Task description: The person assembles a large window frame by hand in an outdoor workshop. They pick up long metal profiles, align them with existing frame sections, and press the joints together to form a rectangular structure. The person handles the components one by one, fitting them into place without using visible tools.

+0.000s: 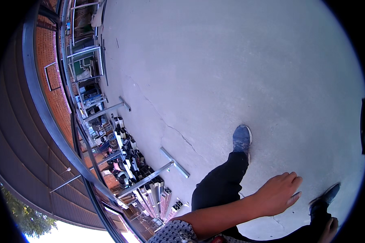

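My left hand (279, 193) hangs over the grey concrete floor (231, 73), its fingers loosely bent and the thumb standing apart from them. Nothing shows in its grasp. The arm comes in from the lower edge in a patterned short sleeve (174, 232). At the lower right, part of my right hand (331, 230) shows beside my dark trouser leg; its fingers are mostly hidden. One blue shoe (242, 137) is planted ahead of the left hand, and a dark shoe (331, 193) stands to the right. Neither hand visibly touches any workpiece.
On the left, a long metal frame (59, 133) has T-shaped feet (174, 163) reaching onto the floor. Behind these feet lie stacked long metal profiles (152, 198) and mixed scrap. Farther along are more frames (85, 52) and a brick wall (54, 93). A crack (178, 133) crosses the concrete.
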{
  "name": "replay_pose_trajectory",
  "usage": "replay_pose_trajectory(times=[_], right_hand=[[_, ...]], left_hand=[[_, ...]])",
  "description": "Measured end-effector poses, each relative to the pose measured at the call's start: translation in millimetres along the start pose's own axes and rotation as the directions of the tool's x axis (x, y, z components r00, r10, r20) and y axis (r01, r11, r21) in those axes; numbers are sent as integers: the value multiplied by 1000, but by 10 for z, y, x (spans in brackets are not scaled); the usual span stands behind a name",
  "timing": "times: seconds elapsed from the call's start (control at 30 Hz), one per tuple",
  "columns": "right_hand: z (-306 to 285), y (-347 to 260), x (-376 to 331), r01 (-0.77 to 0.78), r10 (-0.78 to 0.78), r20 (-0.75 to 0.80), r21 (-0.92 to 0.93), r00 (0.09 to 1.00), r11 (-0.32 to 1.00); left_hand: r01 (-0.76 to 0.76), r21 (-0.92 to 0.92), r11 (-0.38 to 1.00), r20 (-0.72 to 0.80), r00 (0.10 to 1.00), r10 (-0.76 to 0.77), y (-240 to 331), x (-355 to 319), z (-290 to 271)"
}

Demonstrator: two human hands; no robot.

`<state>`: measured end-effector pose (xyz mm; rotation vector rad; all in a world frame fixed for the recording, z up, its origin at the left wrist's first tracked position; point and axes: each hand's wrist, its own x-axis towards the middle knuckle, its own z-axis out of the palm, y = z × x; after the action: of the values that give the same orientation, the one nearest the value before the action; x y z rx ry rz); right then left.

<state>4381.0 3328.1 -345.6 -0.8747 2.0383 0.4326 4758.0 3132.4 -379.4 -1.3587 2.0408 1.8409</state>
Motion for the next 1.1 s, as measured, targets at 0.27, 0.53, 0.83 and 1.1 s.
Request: replay_pose_trajectory(times=[0.27, 0.53, 0.83, 1.1], right_hand=[[957, 21, 154, -103, 83, -180, -104, 980, 989], [-57, -2280, -943, 143, -155, -239, -67, 959, 987], [-243, -3435, -809, 286, -246, -329, 77, 912, 955], [-416, -3556, -354, 276, -224, -218, 249, 950, 928]], left_hand=[[-85, -162, 983, -53, 996, 77, -149, 65, -620], [11, -179, 984, 3, 1000, -11, -341, 85, -849], [111, -149, 983, -151, 980, -133, -740, 419, -999], [269, -41, 962, -182, 945, -272, -559, 192, -2385]])
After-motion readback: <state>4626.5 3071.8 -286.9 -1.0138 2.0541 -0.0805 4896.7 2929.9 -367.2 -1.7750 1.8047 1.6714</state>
